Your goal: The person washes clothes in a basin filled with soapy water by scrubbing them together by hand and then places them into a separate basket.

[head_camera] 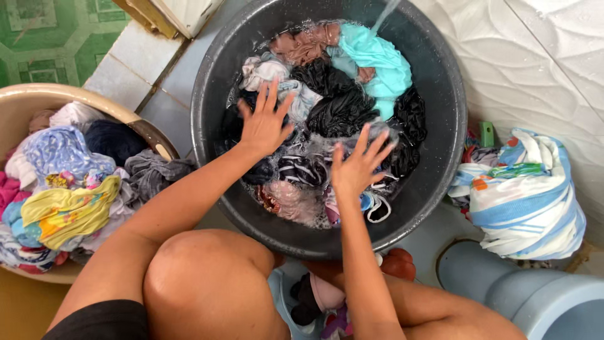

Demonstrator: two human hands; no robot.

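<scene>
Pale tiled floor (157,75) underfoot, grey-white, giving way to green patterned tiles (50,38) in the far left corner. White wavy-textured wall (535,69) along the right side. Squatting low, bare knee (201,283) up in the foreground.

Left hand (264,123) stretched out flat over the wash, fingers spread wide, palm down, gripping nothing, pressing on or just above dark wet cloth. Right hand (360,165) likewise open, fingers fanned, palm down over a striped piece near the front, holding nothing. Both forearms reaching in over the near rim.

Big dark round basin (440,126) in the middle, full of soaking clothes (340,107) in water: black pieces at the centre, a turquoise one at the back, pinkish-brown ones at the back and front, white and striped ones between. Thin stream of water (385,14) falling in at the back edge, source out of sight.

To the left, beige tub (38,94) heaped with dry laundry: blue, yellow, grey, pink. To the right, against the wall, a bundle of white cloth with blue stripes (528,195). Behind it something small and green (487,133), possibly a brush or bottle, too hidden to tell. Grey pipe (522,289) at lower right. A few more garments (321,299) under the legs, partly blocked by the right forearm.
</scene>
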